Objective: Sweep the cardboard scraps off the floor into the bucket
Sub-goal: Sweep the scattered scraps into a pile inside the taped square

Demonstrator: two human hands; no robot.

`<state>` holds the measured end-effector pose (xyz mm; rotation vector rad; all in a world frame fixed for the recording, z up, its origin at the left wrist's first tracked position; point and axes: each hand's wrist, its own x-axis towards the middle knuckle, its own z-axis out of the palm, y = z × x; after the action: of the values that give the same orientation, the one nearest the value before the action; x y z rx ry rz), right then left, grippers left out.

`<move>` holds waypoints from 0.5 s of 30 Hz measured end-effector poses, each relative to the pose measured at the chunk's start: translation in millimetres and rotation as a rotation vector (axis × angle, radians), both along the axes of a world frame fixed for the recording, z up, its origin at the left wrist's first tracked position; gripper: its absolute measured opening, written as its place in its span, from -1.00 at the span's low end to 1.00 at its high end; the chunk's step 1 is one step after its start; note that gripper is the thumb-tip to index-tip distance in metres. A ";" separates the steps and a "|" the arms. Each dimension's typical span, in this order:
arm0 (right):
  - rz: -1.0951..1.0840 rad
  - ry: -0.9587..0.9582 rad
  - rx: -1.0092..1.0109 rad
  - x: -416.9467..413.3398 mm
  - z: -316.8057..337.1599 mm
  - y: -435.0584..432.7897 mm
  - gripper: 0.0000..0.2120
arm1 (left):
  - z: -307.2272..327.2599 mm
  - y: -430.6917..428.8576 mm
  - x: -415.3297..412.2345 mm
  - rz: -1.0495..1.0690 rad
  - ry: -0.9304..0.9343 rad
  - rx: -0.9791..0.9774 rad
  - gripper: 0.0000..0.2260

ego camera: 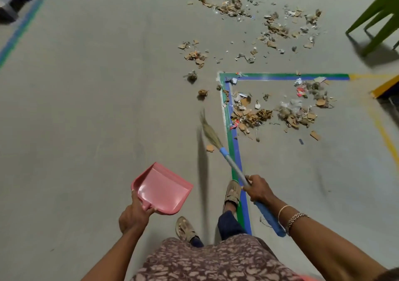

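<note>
Hiding dustpan (160,189) handle, left hand (133,213); broom (234,165) bristles seemingly blurred.

We've got both arms reaching forward and low: left hand (133,213) curled round the dustpan (162,189) handle, right hand (258,191) wrapped around the broom (234,167) shaft, bangles on that wrist.

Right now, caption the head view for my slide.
Left hand holds a pink dustpan, right hand grips a broom, cardboard scraps scattered ahead around taped floor lines.

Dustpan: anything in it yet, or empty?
Empty. The pink dustpan in the left hand shows bare plastic; the scraps lie on the floor.
</note>
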<state>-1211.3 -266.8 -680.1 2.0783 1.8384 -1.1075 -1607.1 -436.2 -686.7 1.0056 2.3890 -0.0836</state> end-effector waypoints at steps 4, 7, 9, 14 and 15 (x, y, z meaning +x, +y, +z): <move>0.240 -0.036 -0.133 -8.2 -1.0 -3.5 -0.75 | 2.4 22.0 20.3 -0.050 -0.006 -0.020 -0.03; 0.344 -0.107 -0.221 -9.4 -19.9 -4.1 -0.75 | 4.3 34.4 36.3 -0.076 0.002 -0.032 -0.01; 0.342 -0.137 -0.260 6.4 -57.2 -4.1 -0.78 | 5.9 41.2 45.9 -0.089 0.011 -0.041 -0.01; 0.160 -0.077 -0.250 56.1 -48.1 3.1 -0.79 | 16.3 60.0 75.8 -0.095 0.054 -0.057 -0.01; 0.115 -0.062 -0.220 68.7 -44.0 9.9 -0.78 | 18.6 64.9 82.1 -0.092 0.063 -0.067 -0.01</move>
<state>-1142.6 -257.0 -724.1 1.8403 1.6987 -1.1457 -1525.0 -371.3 -668.2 1.0964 2.3788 -0.2303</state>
